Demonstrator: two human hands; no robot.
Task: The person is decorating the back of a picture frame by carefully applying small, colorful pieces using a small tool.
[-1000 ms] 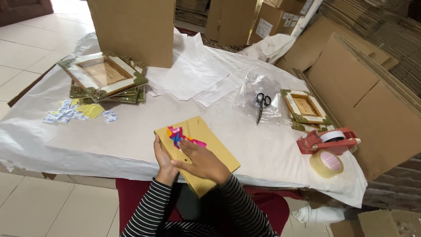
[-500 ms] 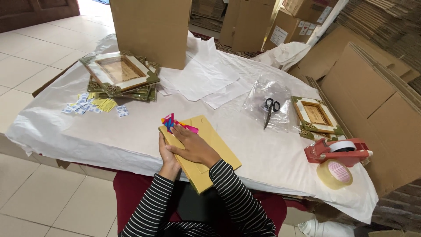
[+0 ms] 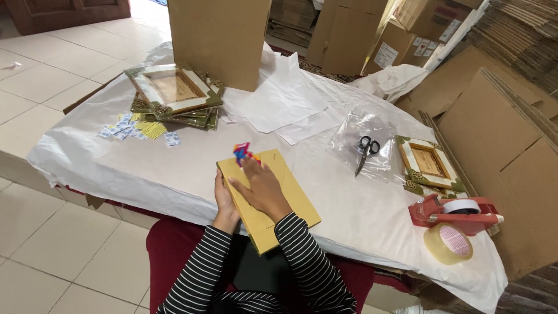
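Observation:
A flat yellow-brown board (image 3: 293, 200) lies at the near edge of the white-covered table (image 3: 360, 215). My left hand (image 3: 224, 200) grips the board's left edge. My right hand (image 3: 261, 186) lies flat on top of it, fingers spread. Its fingertips reach a small red, blue and pink piece (image 3: 241, 151) at the board's far corner. Whether the fingers pinch that piece I cannot tell. Both of my sleeves are black-and-white striped.
A stack of gold-cornered picture frames (image 3: 174, 93) and several small labels (image 3: 136, 131) sit at far left. Behind stand a cardboard box (image 3: 221, 35) and white paper sheets (image 3: 279, 102). To the right are scissors (image 3: 365, 150) on plastic, another frame (image 3: 427, 163), a red tape dispenser (image 3: 453, 212) and a tape roll (image 3: 449, 243).
The view has shifted slightly. Both hands stay on the yellow-brown board, and my right hand's fingers have turned more toward its far corner.

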